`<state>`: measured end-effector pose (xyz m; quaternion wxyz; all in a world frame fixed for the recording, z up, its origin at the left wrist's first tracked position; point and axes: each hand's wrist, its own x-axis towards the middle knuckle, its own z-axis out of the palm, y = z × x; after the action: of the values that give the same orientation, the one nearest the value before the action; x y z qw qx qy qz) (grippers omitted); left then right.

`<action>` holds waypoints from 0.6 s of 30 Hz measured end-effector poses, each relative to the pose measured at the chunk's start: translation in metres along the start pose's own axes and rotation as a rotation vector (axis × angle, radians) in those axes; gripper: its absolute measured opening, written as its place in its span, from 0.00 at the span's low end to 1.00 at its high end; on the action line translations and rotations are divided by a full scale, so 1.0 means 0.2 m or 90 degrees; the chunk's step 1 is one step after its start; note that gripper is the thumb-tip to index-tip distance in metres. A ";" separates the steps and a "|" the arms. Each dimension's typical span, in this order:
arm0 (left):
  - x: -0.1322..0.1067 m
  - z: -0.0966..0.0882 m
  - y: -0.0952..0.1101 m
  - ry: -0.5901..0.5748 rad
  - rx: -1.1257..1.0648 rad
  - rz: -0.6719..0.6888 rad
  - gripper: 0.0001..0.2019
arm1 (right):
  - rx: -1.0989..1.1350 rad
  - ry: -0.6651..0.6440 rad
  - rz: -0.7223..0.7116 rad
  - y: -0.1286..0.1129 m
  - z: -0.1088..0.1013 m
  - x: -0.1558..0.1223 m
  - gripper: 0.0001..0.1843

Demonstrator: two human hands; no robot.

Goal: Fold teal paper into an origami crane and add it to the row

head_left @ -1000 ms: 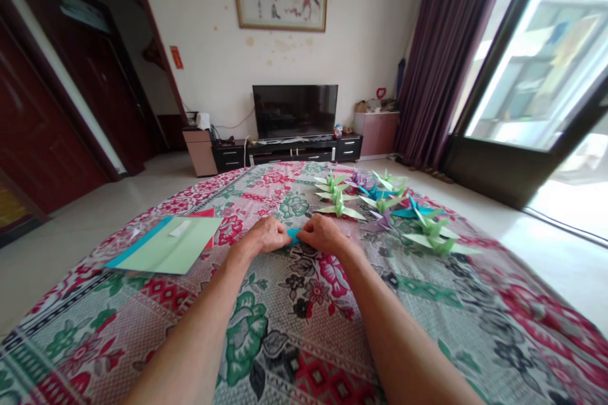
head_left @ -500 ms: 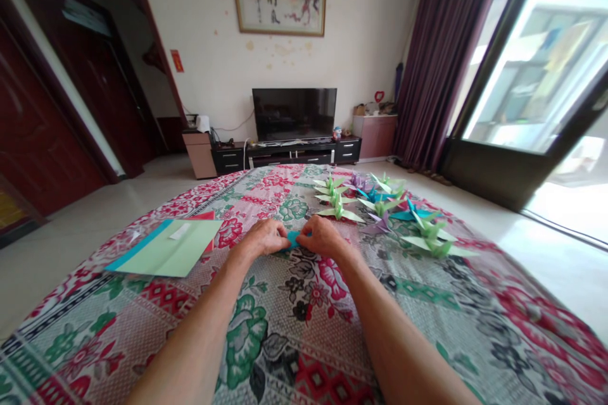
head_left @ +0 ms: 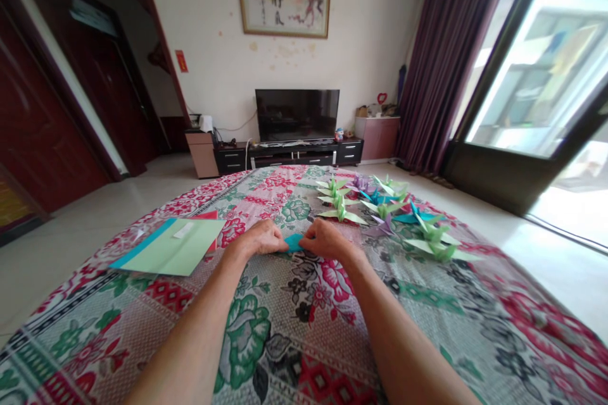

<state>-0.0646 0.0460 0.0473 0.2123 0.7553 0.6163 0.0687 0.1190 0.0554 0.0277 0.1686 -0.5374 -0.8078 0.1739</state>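
Observation:
A small folded piece of blue paper [head_left: 294,242] lies low over the patterned tablecloth [head_left: 294,304], between my two hands. My left hand [head_left: 264,237] pinches its left end with the fingers curled. On the opposite end, my right hand [head_left: 327,240] grips the paper between thumb and fingers. The fingertips partly cover both ends, so the exact folds are hidden. Right of my hands stand several folded paper cranes: light green cranes [head_left: 341,209], a purple crane [head_left: 382,225] and blue cranes [head_left: 415,216].
A stack of paper sheets [head_left: 175,250], light green on top with blue and red edges showing, lies to the left. A white slip [head_left: 183,230] rests on it. Beyond the round table are a television [head_left: 297,115] and a low black cabinet [head_left: 313,157].
My hands have moved slightly apart, and more of the blue paper shows between them. The whole view has shifted a little; the cranes and sheets stay in place on the cloth.

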 end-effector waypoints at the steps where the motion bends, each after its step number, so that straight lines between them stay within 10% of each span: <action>1: -0.01 -0.01 0.00 0.003 0.005 -0.006 0.12 | 0.001 -0.002 0.003 0.00 0.00 0.00 0.10; 18: -0.01 0.00 0.02 0.017 0.014 -0.036 0.13 | 0.017 0.016 0.017 0.01 0.02 -0.01 0.13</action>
<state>-0.0617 0.0428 0.0503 0.1977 0.7389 0.6408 0.0658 0.1190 0.0539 0.0229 0.1837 -0.5479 -0.7959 0.1803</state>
